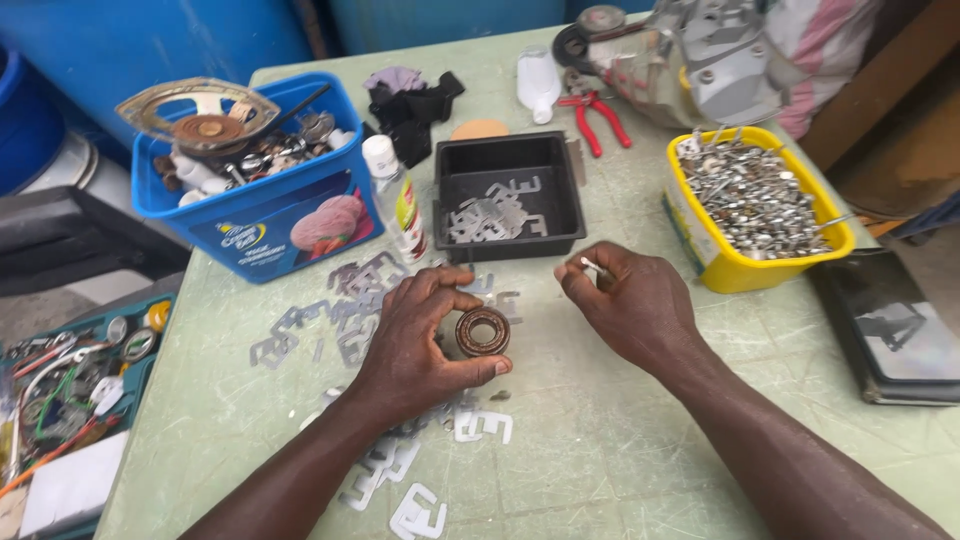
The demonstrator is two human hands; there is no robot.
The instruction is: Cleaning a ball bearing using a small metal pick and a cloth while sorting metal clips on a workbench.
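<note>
My left hand (420, 335) rests on the pale green table (600, 440) and grips a small brown wound coil ring (483, 331) between thumb and fingers. To its right, my right hand (625, 300) pinches a thin flat metal piece (590, 265) at its fingertips, a short way from the coil. Several E-shaped metal plates (350, 300) lie scattered around and under my left hand. Behind both hands stands a black square tray (560, 200) holding more E-shaped plates.
A blue tub (270, 230) of mixed parts sits at the back left, a small bottle (395, 200) beside it. A yellow tub (740, 270) of metal pieces is at the right, red pliers (600, 115) behind, a dark flat case (890, 330) at the right edge.
</note>
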